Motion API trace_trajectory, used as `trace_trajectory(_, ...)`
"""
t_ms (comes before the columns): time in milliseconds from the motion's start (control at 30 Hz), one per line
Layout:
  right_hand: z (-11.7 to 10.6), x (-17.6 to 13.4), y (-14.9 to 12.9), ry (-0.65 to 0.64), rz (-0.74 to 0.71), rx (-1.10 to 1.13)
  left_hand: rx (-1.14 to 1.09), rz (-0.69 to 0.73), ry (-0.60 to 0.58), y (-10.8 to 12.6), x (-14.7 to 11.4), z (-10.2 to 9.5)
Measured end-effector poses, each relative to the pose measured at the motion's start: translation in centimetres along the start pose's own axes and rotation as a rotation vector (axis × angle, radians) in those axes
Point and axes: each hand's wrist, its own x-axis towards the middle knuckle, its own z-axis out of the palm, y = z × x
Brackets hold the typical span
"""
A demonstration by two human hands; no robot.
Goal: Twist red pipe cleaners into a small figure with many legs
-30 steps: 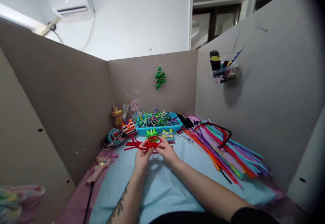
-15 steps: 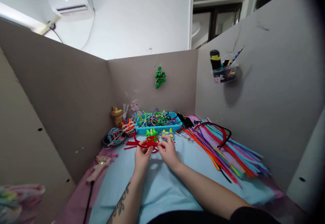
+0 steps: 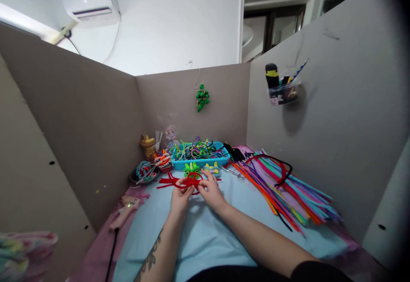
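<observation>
Red pipe-cleaner piece (image 3: 188,181) sat at mid-table over the blue mat (image 3: 205,239), held just off it between both hands, loose red ends fanning out left toward the bowl (image 3: 144,174). Left hand (image 3: 180,196) had fingers closed on the left side of the twisted centre, thumb on top. Right hand (image 3: 209,192) pinched the right side, fingertips curled in; which strand each finger had was too small to tell. Step in hand, as I read it: twisting or binding the red strands at the middle, with the piece partly formed and the ends unshaped. Next move would probably need one hand to keep the core pinned while the other worked a single end round it, with a tight grip so the twist did not spring back. Just behind the hands stood a green figure (image 3: 191,169) and a pale yellow-blue one (image 3: 212,170), both near the piece but apart from it. Behind those was a blue tray (image 3: 200,162) full of bent scraps. Right of the mat lay a big fan of straight pipe cleaners (image 3: 288,192) in many colours, a red-black hoop (image 3: 275,164) resting on top. A glue gun (image 3: 126,209) lay at left on the pink cloth, well clear. A green ornament (image 3: 202,97) hung on the back wall and a pen cup (image 3: 282,90) on the right wall.
</observation>
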Motion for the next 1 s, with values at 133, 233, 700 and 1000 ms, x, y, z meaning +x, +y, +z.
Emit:
trace_trajectory(133,-0.2,-0.3,-0.3,0.011,-0.056,-0.099,0.129,0.113,0.004,-0.3,0.2,0.0)
trace_trajectory(233,-0.9,-0.5,-1.0,0.024,-0.106,-0.207,0.253,0.186,0.028,-0.3,0.0,0.1)
trace_trajectory(700,0.1,-0.5,-1.0,-0.006,0.161,0.327,0.137,0.112,0.082,-0.1,0.1,-0.1)
trace_trajectory(1000,0.0,-0.7,-1.1,0.023,0.005,0.223,0.103,0.070,0.101,-0.7,0.3,-0.2)
